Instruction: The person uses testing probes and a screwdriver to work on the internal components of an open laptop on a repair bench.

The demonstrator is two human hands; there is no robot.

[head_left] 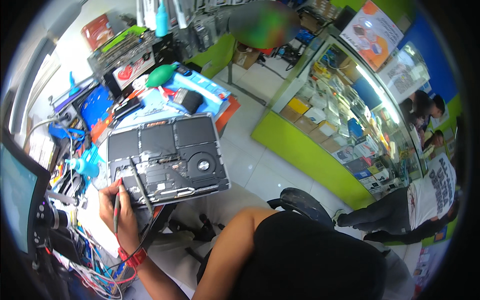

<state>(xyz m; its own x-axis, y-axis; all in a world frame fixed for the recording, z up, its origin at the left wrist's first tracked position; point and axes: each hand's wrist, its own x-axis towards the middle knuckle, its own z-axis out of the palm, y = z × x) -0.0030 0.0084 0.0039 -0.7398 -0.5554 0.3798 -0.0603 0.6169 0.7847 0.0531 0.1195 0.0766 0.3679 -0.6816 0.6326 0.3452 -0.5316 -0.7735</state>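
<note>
My left hand [116, 205] holds a slim red-and-dark test probe [117, 212] upright at the lower left corner of an opened laptop [197, 140], whose dark battery cells, board and round fan are exposed. A second, dark probe [140, 180] lies slanted across the board, its wire trailing down past my wrist, which wears a red watch [132, 257]. My right forearm [227, 255] runs down out of the lower edge, so that hand is not in view.
A blue mat [190, 80] with green blower [159, 76] and tools lies behind the laptop. A monitor [17, 190], blue bottle [82, 167] and tangled cables crowd the left. Right are a glass display counter [280, 130], black seat [302, 200] and other people [420, 195].
</note>
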